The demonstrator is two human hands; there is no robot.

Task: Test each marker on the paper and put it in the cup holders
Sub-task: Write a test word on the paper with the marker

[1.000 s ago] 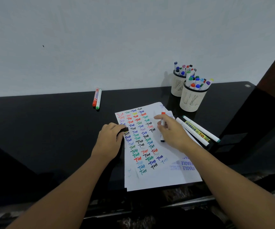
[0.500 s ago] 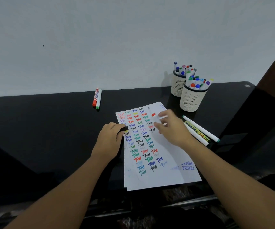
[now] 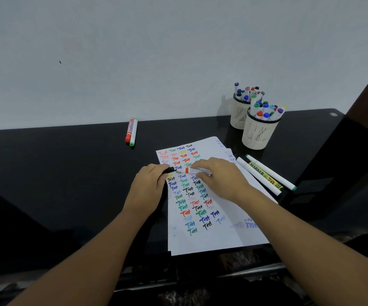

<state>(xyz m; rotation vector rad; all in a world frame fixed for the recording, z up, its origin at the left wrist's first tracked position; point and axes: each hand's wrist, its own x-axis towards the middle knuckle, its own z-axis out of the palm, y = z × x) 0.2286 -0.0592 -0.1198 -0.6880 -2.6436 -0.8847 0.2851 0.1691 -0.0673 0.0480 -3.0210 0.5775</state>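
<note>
My right hand (image 3: 220,177) holds a white marker (image 3: 197,170) with a red band, lying level over the paper (image 3: 214,237), its tip pointing left. My left hand (image 3: 147,188) rests at the paper's left edge and pinches a black cap (image 3: 169,169) just left of the marker's tip. The sheet is covered with rows of the word "Test" in many colours. Two cream cup holders (image 3: 258,133) (image 3: 238,115) full of markers stand at the back right.
Three loose markers (image 3: 264,173) lie right of the paper, one with a yellow label. A red marker (image 3: 129,129) and a green-capped one (image 3: 133,132) lie together at the back of the black table (image 3: 68,173), near the wall. A dark panel rises at right.
My right hand turned the marker from upright to level and carried it left across the sheet until its tip reached the cap in my left hand. My left hand stayed in place.
</note>
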